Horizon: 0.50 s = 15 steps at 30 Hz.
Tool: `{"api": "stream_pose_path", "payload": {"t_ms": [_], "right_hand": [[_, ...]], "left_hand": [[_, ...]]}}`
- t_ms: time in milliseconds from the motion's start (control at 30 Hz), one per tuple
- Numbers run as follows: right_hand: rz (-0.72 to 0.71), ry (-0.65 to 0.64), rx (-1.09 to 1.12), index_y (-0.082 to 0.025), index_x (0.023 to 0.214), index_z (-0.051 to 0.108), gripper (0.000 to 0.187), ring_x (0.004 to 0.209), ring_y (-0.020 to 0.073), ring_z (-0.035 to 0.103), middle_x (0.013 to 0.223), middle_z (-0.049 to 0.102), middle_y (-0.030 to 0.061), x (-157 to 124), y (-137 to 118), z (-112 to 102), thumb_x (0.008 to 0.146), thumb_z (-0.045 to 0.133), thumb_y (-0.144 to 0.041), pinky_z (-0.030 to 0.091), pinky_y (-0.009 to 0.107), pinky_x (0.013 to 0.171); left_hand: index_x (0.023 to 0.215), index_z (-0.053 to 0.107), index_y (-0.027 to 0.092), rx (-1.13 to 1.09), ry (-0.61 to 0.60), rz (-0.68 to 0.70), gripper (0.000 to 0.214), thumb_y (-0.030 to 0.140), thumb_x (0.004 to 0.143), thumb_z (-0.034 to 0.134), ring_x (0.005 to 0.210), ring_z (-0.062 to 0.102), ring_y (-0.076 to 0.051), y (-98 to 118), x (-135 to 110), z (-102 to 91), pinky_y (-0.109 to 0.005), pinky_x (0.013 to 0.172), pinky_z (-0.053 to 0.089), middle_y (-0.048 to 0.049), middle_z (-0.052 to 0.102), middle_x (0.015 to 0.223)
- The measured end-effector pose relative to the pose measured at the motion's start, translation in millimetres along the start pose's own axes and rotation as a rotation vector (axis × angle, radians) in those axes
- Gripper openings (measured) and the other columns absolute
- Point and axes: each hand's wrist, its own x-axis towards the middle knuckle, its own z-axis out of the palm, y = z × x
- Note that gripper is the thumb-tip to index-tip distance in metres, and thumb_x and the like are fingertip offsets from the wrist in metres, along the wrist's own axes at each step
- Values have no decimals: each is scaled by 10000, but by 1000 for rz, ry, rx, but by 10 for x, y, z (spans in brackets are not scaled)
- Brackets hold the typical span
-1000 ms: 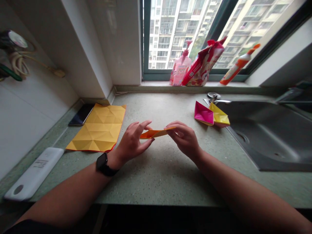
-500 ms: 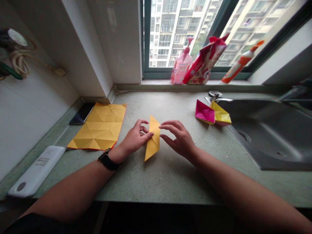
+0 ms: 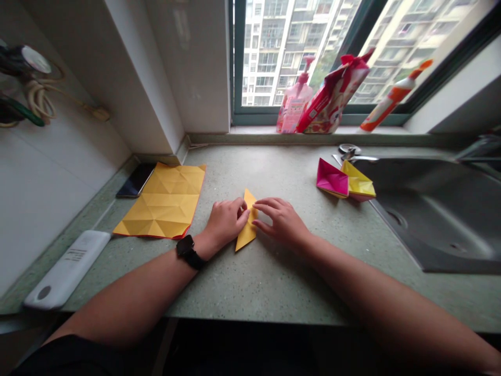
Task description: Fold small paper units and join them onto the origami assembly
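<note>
Head view, looking down on a speckled green table (image 3: 274, 284), where a narrow folded yellow paper (image 3: 246, 235) lies flat between the two hands. The left hand (image 3: 226, 222) sits just beside the paper on its left, its fingers (image 3: 237, 206) curled and pressed together, their tips resting on its upper part; whether they pinch it, I cannot tell. The right hand (image 3: 282, 223) lies just to the paper's right, its fingers (image 3: 266, 208) loosely spread, their tips at or very near its edge. To the left of the paper lie a creased yellow sheet (image 3: 158, 201) with a red edge, a phone (image 3: 135, 180) beyond that sheet, and a white oblong device (image 3: 66, 269). To its right sit a pink folded piece (image 3: 332, 178) and a yellow folded piece (image 3: 358, 183), with scissors (image 3: 349, 153) behind them and a steel sink (image 3: 430, 219) farther right. The likeliest trouble is the paper's springiness: if the left fingers ease off, the layers could lift apart. An uneven push from the right fingers could also slide the paper across the table, skewing a crease or crumpling its thin point.
</note>
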Motion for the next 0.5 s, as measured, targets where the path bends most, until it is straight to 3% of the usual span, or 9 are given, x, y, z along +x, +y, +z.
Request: {"api": "stream_pose_path", "payload": {"t_ms": [167, 300, 400, 500], "right_hand": [[-3, -37, -68, -289, 1151, 796, 215, 1138, 307, 733, 1235, 806, 78, -3, -2, 6, 953, 825, -366, 520, 610, 1111], [-10, -81, -123, -297, 1168, 799, 213, 1179, 316, 725, 1260, 810, 70, -25, -20, 1, 974, 808, -385, 497, 631, 1136], [17, -143, -193, -302, 1253, 789, 266, 1278, 348, 689, 1365, 781, 70, -52, -58, -20, 1016, 753, -416, 469, 658, 1164], [55, -237, -244, -304, 1373, 746, 363, 1414, 383, 609, 1487, 721, 56, -68, -100, -69, 1049, 691, -460, 405, 696, 1220]], "left_hand": [[941, 686, 202, 132, -49, 72, 136, 298, 1033, 654, 833, 680, -265, 53, -47, -10, -410, 835, 474, -50, 721, 837], [1028, 714, 191, 216, -67, 173, 138, 320, 1035, 666, 1000, 683, -295, 14, -65, -13, -439, 892, 511, -105, 742, 1046], [1130, 713, 179, 162, -125, 282, 150, 290, 1036, 678, 1219, 663, -310, -50, -58, -39, -493, 1069, 516, -134, 728, 1286], [1168, 708, 172, 99, -245, 377, 187, 317, 1073, 639, 1361, 625, -299, -123, -39, -77, -526, 1247, 423, -135, 710, 1399]]}}
